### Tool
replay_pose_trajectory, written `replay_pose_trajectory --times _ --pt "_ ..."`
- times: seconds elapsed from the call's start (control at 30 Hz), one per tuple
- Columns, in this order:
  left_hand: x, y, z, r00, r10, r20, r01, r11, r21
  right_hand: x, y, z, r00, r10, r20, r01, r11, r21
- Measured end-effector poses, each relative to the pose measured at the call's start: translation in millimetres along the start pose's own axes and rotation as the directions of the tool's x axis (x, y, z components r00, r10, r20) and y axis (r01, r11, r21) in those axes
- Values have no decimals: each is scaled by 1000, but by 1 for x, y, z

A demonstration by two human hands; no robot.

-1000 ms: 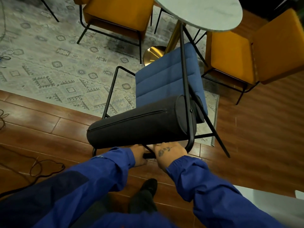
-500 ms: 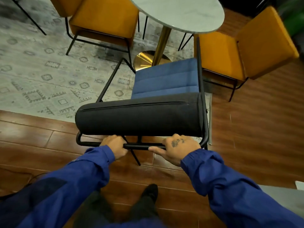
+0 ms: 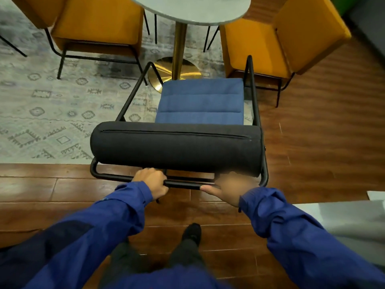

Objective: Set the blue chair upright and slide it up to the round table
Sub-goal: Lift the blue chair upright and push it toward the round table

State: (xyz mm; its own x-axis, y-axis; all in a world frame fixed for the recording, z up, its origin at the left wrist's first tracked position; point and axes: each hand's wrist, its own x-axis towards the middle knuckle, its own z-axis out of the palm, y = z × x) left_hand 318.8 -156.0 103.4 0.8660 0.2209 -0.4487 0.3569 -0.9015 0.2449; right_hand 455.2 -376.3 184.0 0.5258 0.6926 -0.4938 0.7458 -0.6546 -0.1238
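My left hand (image 3: 153, 181) wraps back bar (image 3: 183, 184) of blue chair (image 3: 201, 101); right hand (image 3: 230, 189) holds it too. Metal bar hard, good grip; chair probably bit heavy. Round table (image 3: 193, 9) ahead of hands.

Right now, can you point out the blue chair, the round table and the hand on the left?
blue chair (image 3: 201, 101): head view, on the blue seat cushion.
round table (image 3: 193, 9): head view, on its pale top.
left hand (image 3: 152, 180): head view, on its back, gripping the chair's black rear bar.
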Motion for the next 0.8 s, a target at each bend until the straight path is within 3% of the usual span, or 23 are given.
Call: replay_pose_trajectory --times 0.2,0.47,0.8 --pt "12 30 20 999 45 -22 -43 996 75 -10 45 31 1000 20 1 -20 998 52" --pt "26 84 34 995 76 59 -84 985 150 -28 104 78 999 39 -13 -37 990 138" --pt "35 127 61 978 91 188 -134 963 233 -49 136 121 978 103 182 -148 957 249"
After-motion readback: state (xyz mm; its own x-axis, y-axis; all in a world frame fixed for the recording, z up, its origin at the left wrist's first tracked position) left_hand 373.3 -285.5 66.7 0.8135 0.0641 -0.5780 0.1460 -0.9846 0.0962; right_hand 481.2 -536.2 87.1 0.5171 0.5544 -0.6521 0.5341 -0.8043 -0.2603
